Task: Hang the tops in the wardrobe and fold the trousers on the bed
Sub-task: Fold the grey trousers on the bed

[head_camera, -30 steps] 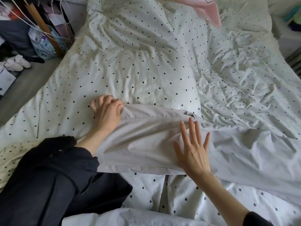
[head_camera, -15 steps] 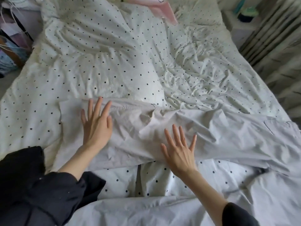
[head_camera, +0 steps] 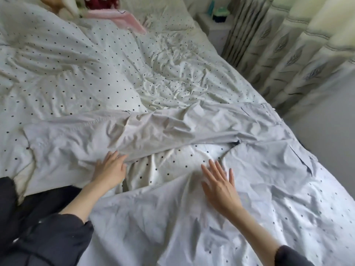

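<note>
Trousers (head_camera: 153, 131) spread legs apart across bed (head_camera: 86, 73), unfolded. Left hand (head_camera: 110, 169) flat on far leg's hem edge; right hand (head_camera: 219, 184) flat, fingers extended, on near leg. Smoothing stage. Next: bring legs together.

The bed (head_camera: 172, 77) wears rumpled dotted bedding. Pale grey trousers (head_camera: 153, 131) lie spread across it. A pink cloth (head_camera: 123, 19) lies beyond the trousers, near the head end.

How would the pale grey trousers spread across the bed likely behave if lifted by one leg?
The trousers would probably hang limp: the cloth lies creased and follows the duvet. They look thin, so likely light. The far leg would likely slide along rather than stay; the left hand and right hand lie flat.
</note>
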`<state>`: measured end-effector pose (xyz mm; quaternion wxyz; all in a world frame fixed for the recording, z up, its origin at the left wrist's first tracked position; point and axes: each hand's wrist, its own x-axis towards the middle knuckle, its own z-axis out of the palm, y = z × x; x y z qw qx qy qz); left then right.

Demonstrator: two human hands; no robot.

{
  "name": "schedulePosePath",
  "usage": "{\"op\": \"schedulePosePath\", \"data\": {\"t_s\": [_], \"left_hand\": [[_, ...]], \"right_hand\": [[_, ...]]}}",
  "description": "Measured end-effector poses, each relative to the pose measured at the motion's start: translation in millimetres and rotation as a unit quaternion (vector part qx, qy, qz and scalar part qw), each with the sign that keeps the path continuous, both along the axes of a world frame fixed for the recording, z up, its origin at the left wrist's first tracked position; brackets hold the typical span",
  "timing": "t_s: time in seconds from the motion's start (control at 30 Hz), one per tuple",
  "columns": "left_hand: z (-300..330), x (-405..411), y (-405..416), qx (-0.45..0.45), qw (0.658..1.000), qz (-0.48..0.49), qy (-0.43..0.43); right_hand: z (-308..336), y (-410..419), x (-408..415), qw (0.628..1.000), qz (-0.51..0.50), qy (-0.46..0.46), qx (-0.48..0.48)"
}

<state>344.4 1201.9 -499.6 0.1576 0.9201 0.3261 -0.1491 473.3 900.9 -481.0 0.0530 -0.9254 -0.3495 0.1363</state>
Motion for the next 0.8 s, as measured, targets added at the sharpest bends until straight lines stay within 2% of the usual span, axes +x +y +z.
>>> {"op": "schedulePosePath", "data": {"t_s": [0.17, 0.33, 0.53, 0.67, 0.73, 0.8], "left_hand": [[18.3, 27.7, -101.4, -0.010, 0.984, -0.053, -0.167], [32.9, 35.6, -232.4, -0.027, 0.959, -0.102, -0.265], [28.9, 85.8, -339.7, 0.016, 0.963, -0.103, -0.249], [1.4, 107.0, -399.3, 0.052, 0.976, -0.114, -0.180], [-13.1, 109.1, -417.4, 0.056, 0.986, -0.114, -0.110], [-25.2, 110.5, -427.2, 0.079, 0.988, -0.123, -0.050]], "right_hand": [[8.1, -93.0, -3.9, 0.996, -0.092, -0.007, -0.004], [8.4, -171.4, 21.2, 0.987, -0.160, -0.003, -0.023], [-4.5, -238.4, 83.6, 0.982, -0.188, 0.015, 0.008], [-20.5, -283.7, 125.4, 0.974, -0.213, 0.054, 0.062], [-26.0, -302.7, 145.5, 0.957, -0.253, 0.069, 0.127], [-28.1, -315.0, 170.1, 0.913, -0.339, 0.134, 0.183]]}}
